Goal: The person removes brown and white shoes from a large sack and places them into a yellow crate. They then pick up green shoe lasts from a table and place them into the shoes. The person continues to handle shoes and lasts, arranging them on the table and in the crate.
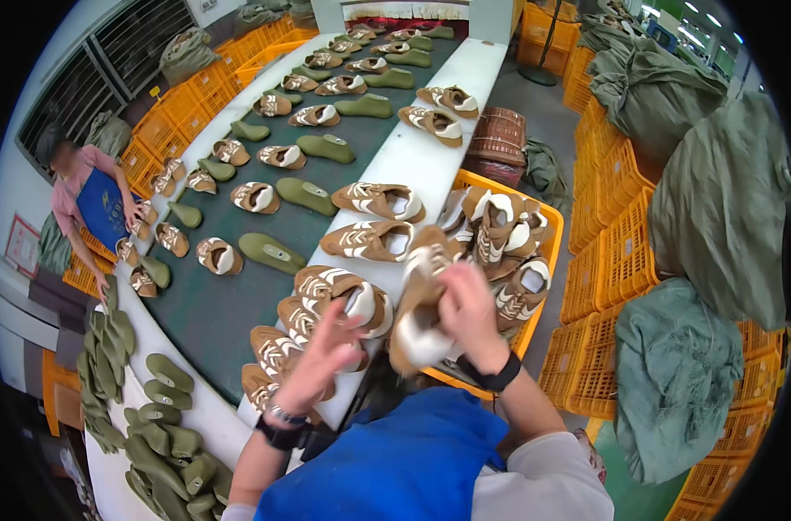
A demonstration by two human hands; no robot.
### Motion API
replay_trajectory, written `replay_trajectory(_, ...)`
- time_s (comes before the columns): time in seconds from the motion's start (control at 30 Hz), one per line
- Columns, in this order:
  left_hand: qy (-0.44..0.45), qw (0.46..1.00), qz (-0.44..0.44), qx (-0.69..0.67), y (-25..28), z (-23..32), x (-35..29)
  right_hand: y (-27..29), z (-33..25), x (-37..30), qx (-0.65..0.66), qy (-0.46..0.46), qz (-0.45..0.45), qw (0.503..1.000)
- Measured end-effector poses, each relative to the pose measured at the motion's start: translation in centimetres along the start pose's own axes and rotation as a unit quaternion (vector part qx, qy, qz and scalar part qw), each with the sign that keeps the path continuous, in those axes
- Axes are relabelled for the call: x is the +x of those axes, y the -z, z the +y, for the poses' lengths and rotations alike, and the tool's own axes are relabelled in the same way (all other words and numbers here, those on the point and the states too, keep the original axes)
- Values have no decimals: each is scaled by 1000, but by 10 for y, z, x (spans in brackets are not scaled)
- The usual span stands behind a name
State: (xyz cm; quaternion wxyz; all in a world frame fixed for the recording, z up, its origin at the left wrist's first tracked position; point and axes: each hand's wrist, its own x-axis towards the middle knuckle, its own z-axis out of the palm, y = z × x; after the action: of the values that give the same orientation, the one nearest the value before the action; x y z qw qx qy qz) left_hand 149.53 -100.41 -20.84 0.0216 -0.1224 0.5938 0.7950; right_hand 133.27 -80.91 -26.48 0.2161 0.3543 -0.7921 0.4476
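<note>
1. Leaning over the far-left edge, a co-worker [91,187] in a blue apron has one hand [135,211] at the shoes there and the other near a pile of lasts [106,352].
2. Green lasts spill along the pale bench [215,408], heaped loosely, perhaps because their order matters little there.
3. On the dark belt [191,326], brown-and-white shoes [255,198] sit in rows beside lasts, probably spaced so that each stays easy to pick out.
4. Along the right ledge [473,78], more shoes lie side by side, many with toes to the left; this seems to keep pairs together. They crowd at the near end, within easy reach.
5. The left hand [319,358] hangs in front of that crowd, fingers spread and holding nothing that shows; whether it touches a shoe I cannot tell. Its forearm slants up from the lower edge.
6. The right hand [466,304] grips a blurred brown shoe [420,304], tilted between ledge and crate. The forearm slants up leftward, fingers curled around the shoe's side, likely for a firm one-handed hold.
7. Just beyond, an orange crate [554,233] holds heaped shoes, some upended, presumably to fit more in.
8. Farther right stand stacked crates [617,234] and green sacks [717,208].
</note>
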Motion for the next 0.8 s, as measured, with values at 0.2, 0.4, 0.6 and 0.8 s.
replay_trajectory(0.2, 34, 998, 50, -1, -7, -16, 7, 4, -52, -27, 316, -109, 8, 943)
replay_trajectory(0.4, -31, 995, 79, 43, 15, -11, -16, -30, 102, -112, 19, -320, -82, 944)
replay_trajectory(0.6, -11, 988, 114, 107, 30, -17, -27, -77, 133, -167, -85, -339, -191, 917)
replay_trajectory(0.8, -54, 984, 135, 102, 31, -23, -28, -68, 130, -134, -152, -295, -268, 904)
